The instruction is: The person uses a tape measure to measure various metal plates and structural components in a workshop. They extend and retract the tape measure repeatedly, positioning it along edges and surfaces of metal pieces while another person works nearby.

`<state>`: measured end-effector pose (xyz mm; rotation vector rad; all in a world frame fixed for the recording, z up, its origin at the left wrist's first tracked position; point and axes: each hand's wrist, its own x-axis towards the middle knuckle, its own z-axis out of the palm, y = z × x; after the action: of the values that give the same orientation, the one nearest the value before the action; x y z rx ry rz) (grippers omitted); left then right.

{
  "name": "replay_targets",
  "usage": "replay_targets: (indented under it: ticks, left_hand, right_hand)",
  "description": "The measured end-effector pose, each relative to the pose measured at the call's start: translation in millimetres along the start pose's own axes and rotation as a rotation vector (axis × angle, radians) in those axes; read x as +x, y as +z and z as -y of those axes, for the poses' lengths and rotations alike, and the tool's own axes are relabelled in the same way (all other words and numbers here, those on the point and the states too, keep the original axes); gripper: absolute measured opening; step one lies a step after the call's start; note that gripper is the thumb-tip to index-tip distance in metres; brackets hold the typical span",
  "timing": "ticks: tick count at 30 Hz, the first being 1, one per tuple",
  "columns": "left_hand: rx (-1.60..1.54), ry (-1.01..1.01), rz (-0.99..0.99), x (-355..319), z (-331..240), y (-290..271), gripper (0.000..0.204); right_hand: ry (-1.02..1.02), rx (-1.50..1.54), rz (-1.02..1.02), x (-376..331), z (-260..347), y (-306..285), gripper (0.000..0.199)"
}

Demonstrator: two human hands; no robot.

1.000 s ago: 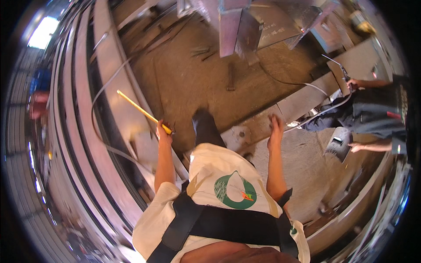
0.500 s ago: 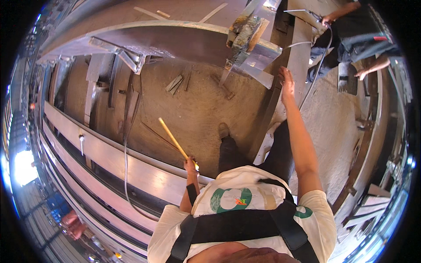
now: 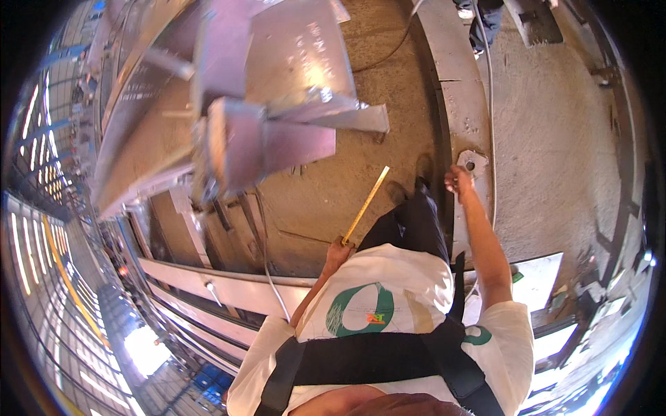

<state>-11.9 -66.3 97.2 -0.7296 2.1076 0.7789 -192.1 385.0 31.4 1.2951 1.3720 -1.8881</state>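
Observation:
A yellow tape measure [image 3: 365, 206] is in my left hand [image 3: 339, 254], whose fingers are closed around its lower end. The drawn-out blade slants up and to the right, over the brown floor. My right hand [image 3: 458, 182] holds nothing that I can see. Its fingers are loosely bent and a little apart. It hovers just below a small steel plate with a round hole [image 3: 471, 165], which rests on the long steel beam [image 3: 463, 114] to my right. Whether the fingers touch the beam cannot be made out.
Ahead to the left looms a large welded steel piece [image 3: 291, 142] with projecting plates. Long steel sections [image 3: 208, 281] lie at my left, crossed by a cable [image 3: 267, 256]. A hose [image 3: 490, 132] runs along the right beam. Another person's legs [image 3: 485, 24] show at the top.
My view has swung, so the welded steel piece sits farther left and nearer. The tape blade now slants right instead of left. My right hand has drawn closer, its fingers more bent.

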Motion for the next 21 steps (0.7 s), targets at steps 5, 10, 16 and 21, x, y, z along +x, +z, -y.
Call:
replay_targets:
  ticks: [5, 10, 16, 21]
  left_hand:
    - [0.044, 0.071, -0.058, 53, -68, -4, 0.052]
    - [0.366, 0.279, -0.288, 96, -68, 24, 0.053]
    - [0.532, 0.384, -0.419, 139, -61, 8, 0.047]
    - [0.614, 0.336, -0.562, 144, -46, 12, 0.043]
  right_hand:
    - [0.058, 0.004, 0.021, 86, -82, 48, 0.034]
    - [0.105, -0.218, -0.009, 208, -159, 109, 0.044]
    - [-0.073, -0.387, 0.049, 375, -286, 182, 0.06]
    - [-0.188, -1.034, 0.158, 379, -207, 251, 0.062]
